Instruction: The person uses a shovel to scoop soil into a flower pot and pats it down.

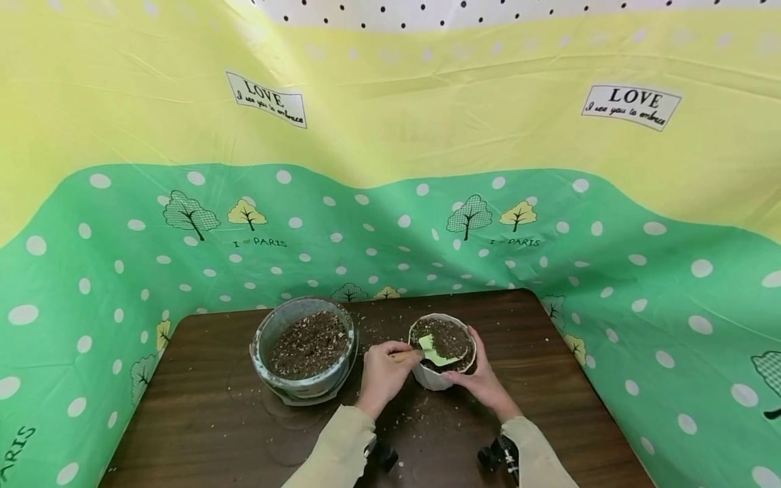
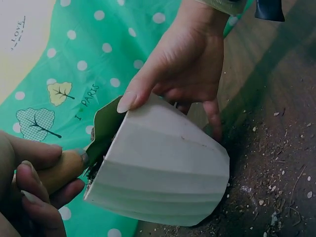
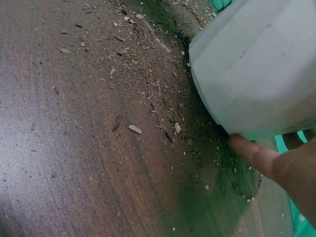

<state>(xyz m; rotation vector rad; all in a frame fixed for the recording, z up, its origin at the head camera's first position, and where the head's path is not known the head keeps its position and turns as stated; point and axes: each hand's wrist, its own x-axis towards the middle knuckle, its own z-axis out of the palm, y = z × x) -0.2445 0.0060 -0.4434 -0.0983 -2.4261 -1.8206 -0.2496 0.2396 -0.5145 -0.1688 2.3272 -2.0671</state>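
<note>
My left hand (image 1: 381, 379) grips the wooden handle of a small trowel (image 1: 438, 354) with a light green blade. The blade reaches into a white, faceted flowerpot (image 1: 432, 379) and lies at the dark soil (image 1: 447, 334) near its rim. Around the pot's right side, my right hand (image 1: 486, 383) holds it, thumb at the near rim. In the left wrist view, the trowel handle (image 2: 64, 170) sits between fingers and thumb, and the blade is partly hidden behind the pot wall (image 2: 163, 163). One fingertip of the right hand (image 3: 289, 165) touches the pot low down in the right wrist view.
A larger grey-green pot (image 1: 259, 356) with soil inside stands on a saucer (image 1: 305, 401) to the left. Soil crumbs (image 3: 148, 84) litter the brown wooden table (image 1: 201, 420). Patterned green and yellow cloth (image 1: 378, 230) hangs behind and along the sides.
</note>
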